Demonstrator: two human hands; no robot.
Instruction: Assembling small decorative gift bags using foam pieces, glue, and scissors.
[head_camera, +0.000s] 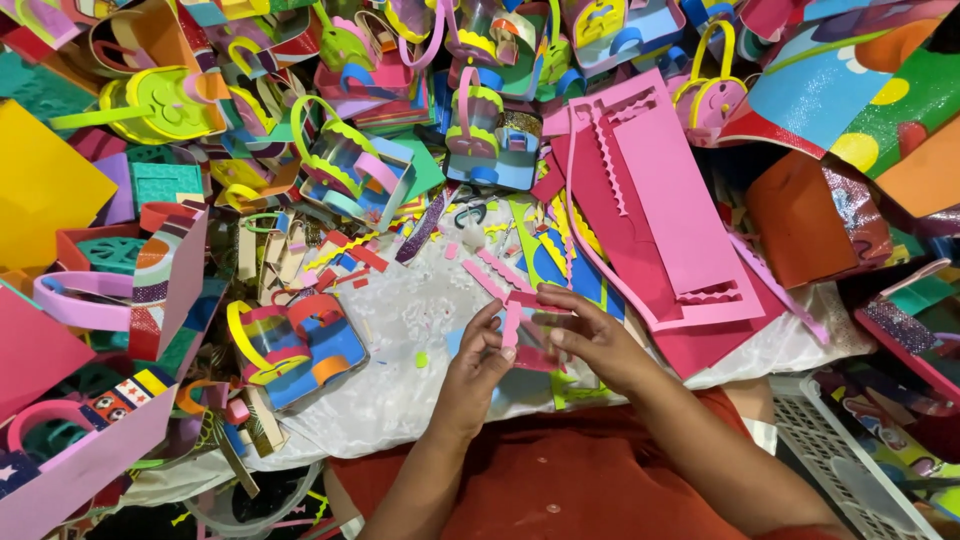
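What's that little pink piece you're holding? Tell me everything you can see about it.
The pink piece looks like thin craft foam: a small flat strip, lighter pink at its left edge and deeper pink to the right. Both hands pinch it, the left hand at its left edge and the right hand from the right. It is held just above the white cloth, near the person's lap. Its exact outline is hidden by the fingers.

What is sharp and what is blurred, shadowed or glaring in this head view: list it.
Head view: even, bright light, with no hard shadows on the white cloth; the left hand and right hand are slightly soft around the small pink foam piece; the large pink foam sheet is sharp; glitter sheets sparkle at top right; the frame's corners bend and darken a little.
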